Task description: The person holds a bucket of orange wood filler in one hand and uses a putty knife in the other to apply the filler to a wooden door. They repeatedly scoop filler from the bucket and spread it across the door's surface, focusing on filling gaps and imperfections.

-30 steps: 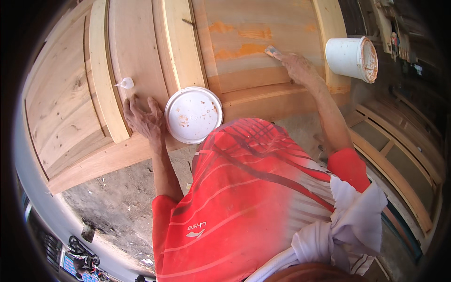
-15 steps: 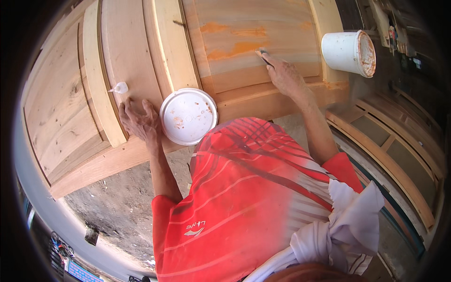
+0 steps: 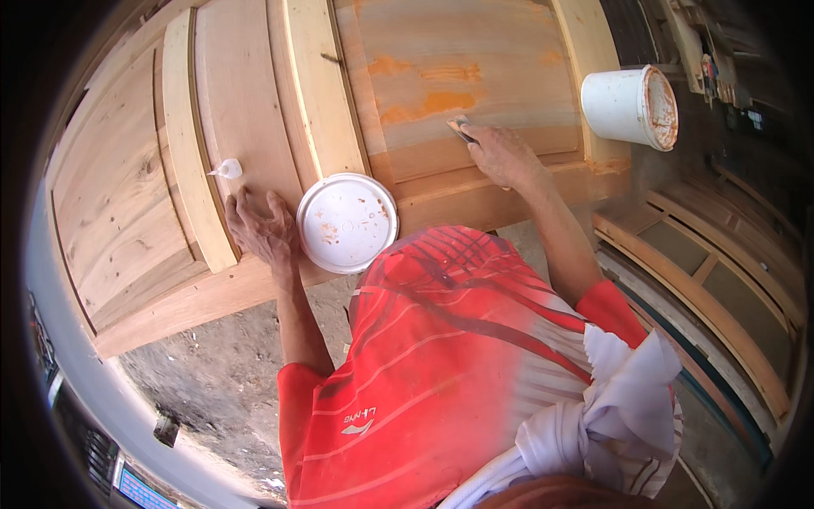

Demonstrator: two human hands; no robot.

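A wooden panelled door lies flat before me. My right hand is closed around a putty knife, its blade against the right panel just below smears of orange putty. My left hand rests on the door's near edge with fingers apart and holds nothing. Close to its fingertips a small clear squeeze bottle lies on the wood. Touching or nearly touching that hand on its right is a round white bucket lid with dried orange specks.
At the door's right end a white bucket lies on its side, its mouth crusted with orange putty. Wooden frames lean at the lower right. Bare ground shows below the door's near edge.
My right hand has drawn the putty knife a little toward me and left, off the lower orange smear. The left hand stays on the door. The whole view has shifted slightly.
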